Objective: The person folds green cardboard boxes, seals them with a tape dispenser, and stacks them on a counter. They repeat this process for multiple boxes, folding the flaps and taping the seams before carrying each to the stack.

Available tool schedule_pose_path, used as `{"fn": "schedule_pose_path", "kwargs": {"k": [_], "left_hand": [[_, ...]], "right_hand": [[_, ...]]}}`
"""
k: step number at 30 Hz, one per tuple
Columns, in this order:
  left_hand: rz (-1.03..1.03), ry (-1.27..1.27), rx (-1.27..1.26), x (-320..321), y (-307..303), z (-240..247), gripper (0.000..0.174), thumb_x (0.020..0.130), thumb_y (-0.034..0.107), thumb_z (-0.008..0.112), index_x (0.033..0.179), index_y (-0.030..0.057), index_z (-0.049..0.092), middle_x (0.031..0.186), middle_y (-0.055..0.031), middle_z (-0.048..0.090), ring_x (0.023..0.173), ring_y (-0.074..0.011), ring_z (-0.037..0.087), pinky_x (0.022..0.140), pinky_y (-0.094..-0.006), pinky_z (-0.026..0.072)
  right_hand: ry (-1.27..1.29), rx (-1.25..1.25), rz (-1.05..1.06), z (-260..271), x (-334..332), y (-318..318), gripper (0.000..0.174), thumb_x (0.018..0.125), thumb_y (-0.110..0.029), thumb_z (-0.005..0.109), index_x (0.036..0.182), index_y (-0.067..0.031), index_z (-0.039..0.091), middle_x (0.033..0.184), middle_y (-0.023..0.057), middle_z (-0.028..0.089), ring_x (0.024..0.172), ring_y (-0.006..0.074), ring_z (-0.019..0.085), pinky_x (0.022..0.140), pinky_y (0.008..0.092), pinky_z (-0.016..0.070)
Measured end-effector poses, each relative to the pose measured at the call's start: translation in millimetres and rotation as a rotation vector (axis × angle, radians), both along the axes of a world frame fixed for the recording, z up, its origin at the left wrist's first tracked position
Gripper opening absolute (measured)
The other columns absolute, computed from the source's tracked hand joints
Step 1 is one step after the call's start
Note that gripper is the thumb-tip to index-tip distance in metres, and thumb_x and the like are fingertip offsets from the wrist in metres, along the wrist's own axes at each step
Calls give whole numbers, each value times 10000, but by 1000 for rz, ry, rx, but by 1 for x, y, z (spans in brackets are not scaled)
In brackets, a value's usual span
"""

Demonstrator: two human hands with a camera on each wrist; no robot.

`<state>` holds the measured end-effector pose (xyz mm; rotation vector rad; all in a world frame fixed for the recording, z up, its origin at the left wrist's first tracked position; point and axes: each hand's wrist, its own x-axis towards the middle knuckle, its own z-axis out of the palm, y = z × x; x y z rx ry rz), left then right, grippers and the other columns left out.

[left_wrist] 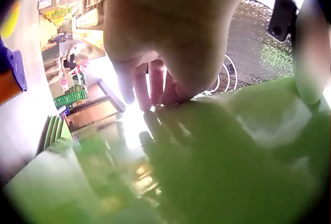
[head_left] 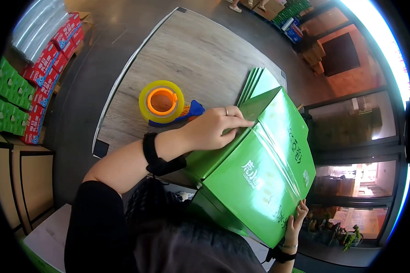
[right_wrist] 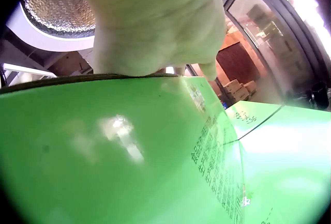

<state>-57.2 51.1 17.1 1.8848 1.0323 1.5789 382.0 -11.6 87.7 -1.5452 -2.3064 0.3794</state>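
A glossy green cardboard box point(head_left: 241, 177) with printed characters is tilted in front of the person's body, over the table's near edge. A strip of clear tape point(head_left: 278, 159) runs along the seam of its top. My left hand point(head_left: 216, 127), a ring on one finger, presses fingertips on the box edge at one end of the tape. The thumb lies lower, against the side. In the left wrist view, the left hand's fingers point(left_wrist: 142, 87) point down at the glossy surface. At the tape's other end, my right hand point(head_left: 297, 223) rests fingers and thumb along the box edge.
A yellow tape roll point(head_left: 146, 98) on a blue-and-orange dispenser point(head_left: 193, 109) lies on the wood-grain table point(head_left: 191, 50). Several flat green cartons point(head_left: 253, 82) stand behind the box. Red cartons point(head_left: 43, 68) and green cartons point(head_left: 11, 86) are stacked at left. Glass windows point(head_left: 355, 118) line the right.
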Motion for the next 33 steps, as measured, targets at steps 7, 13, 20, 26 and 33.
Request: {"fn": "schedule_pose_path", "kwargs": {"k": [7,13,20,26,33], "left_hand": [[10,-96,-10,-4,-6,-12,219,705,-28,619,917,25,637,744,-84,588,689,-197,587,606,-271,461],[-81,-133,-356,-8,-10,-37,163,780,109,568,889,7,633,842,-115,605,764,-227,596,672,-300,471],[-185,372,110,-4,-2,54,340,817,227,560,1116,66,557,1180,-102,527,1056,-250,508,872,-359,434],[-169,877,124,22,-11,67,417,793,310,591,1114,46,556,1252,-81,478,1143,-240,452,929,-417,402],[-186,1028,39,27,-15,64,438,817,258,562,1189,40,485,1313,-109,414,1248,-279,341,975,-495,323]], "right_hand": [[-27,7,-4,1,-2,1,361,852,-288,484,1063,-12,387,1260,180,345,1272,410,227,1010,462,207],[-16,13,1,2,1,6,342,816,-260,518,1026,-18,398,1215,176,381,1262,411,250,998,459,228],[55,7,-19,7,-5,1,425,693,-3,515,1103,-30,408,1229,166,386,1256,376,281,1022,429,240],[-275,98,-45,29,-26,-7,431,708,-33,567,1130,-63,485,1249,157,358,1252,374,286,1015,460,267],[-496,-148,538,88,-113,36,531,833,-353,535,1252,-49,414,1370,106,308,1283,299,257,1031,465,246]]}}
